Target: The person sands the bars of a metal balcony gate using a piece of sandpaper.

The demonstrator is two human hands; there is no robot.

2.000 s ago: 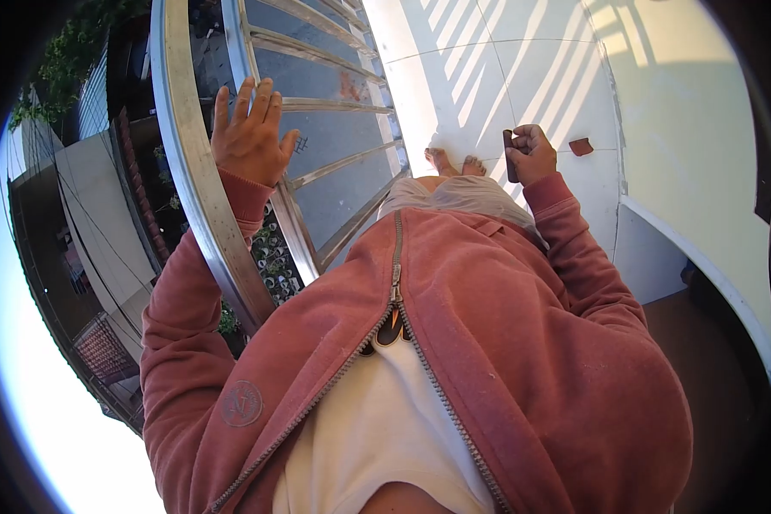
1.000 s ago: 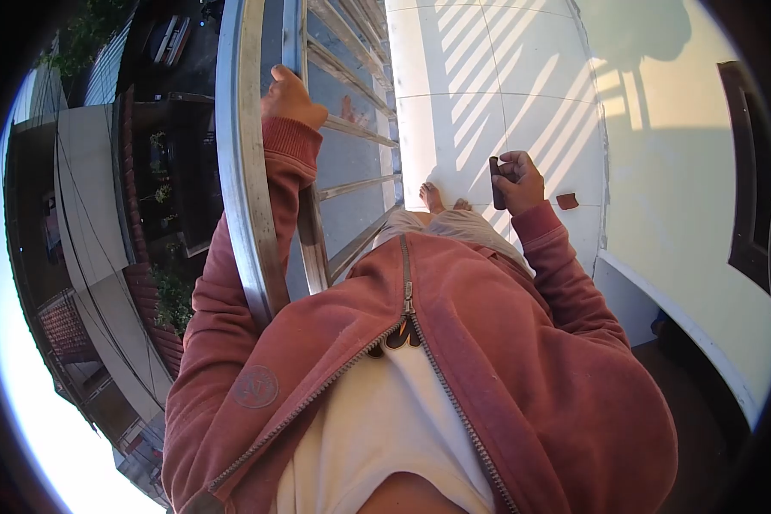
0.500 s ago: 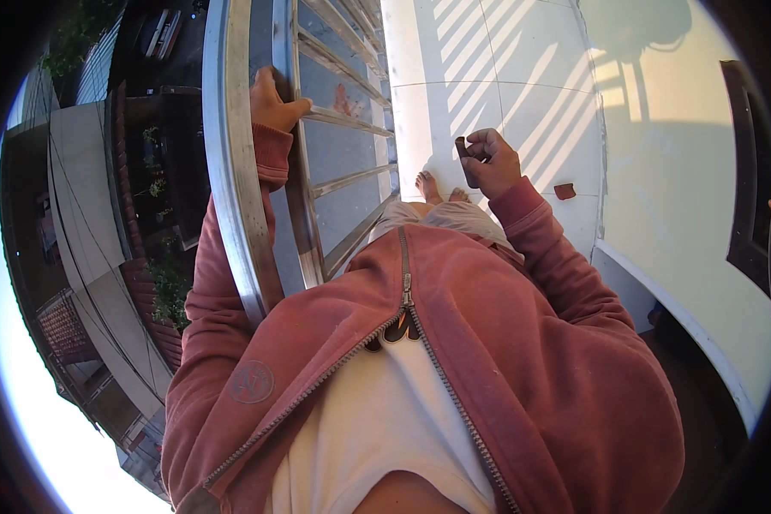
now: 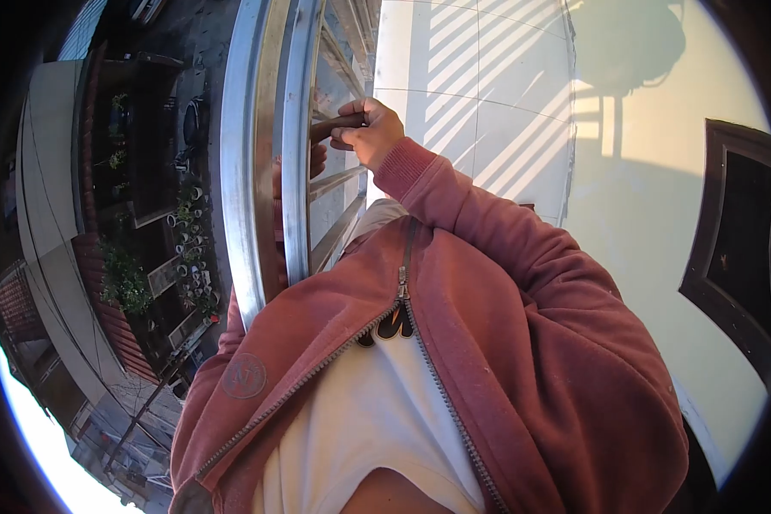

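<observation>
In the head view, my right hand (image 4: 373, 135) pinches a rolled, dark brown piece (image 4: 337, 126) of material I cannot identify. Its far end reaches the inner bar of the metal railing (image 4: 247, 163). Just below it, my left hand (image 4: 318, 160) shows only partly, behind the inner bar. Its fingers curl around the bar, while the palm and thumb are hidden. The railing has a wide outer top rail, a narrower inner bar and several cross bars. I wear a red zip jacket (image 4: 522, 343) over a white shirt.
To the right of the railing lies a tiled floor (image 4: 454, 111) striped with shadows. A cream wall (image 4: 642, 171) with a dark-framed opening (image 4: 713, 214) stands at the right. Beyond the railing, far below, are potted plants (image 4: 193, 248) and roofs.
My right hand has moved left with the dark piece, from above the floor to the railing. My left hand has slid lower and behind the inner bar. The view has shifted slightly.
</observation>
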